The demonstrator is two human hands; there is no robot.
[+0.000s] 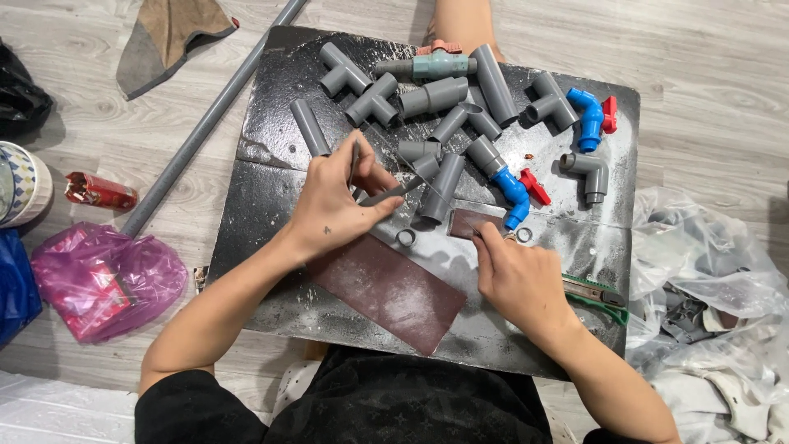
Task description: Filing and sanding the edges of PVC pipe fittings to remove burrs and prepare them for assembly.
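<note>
My left hand (333, 204) grips a thin grey metal tool that looks like scissors (393, 191), its blade pointing right over a dark board (271, 197). My right hand (519, 278) pinches the edge of a small brown piece of sandpaper (467, 222) lying on the board. A small grey ring (406, 238) lies between my hands, and another ring (523, 234) sits by my right fingertips. Below my hands lies a larger brown sandpaper sheet (390, 289). Several grey pipe fittings (436, 97) are heaped at the far side, two of them joined to blue valves with red handles (514, 191).
A green utility knife (598, 298) lies right of my right hand. A long grey pipe (205, 123) runs across the wooden floor at left, near a pink bag (103, 279), a red packet (99, 191) and a cloth (164, 33). A clear plastic bag (707, 279) is at right.
</note>
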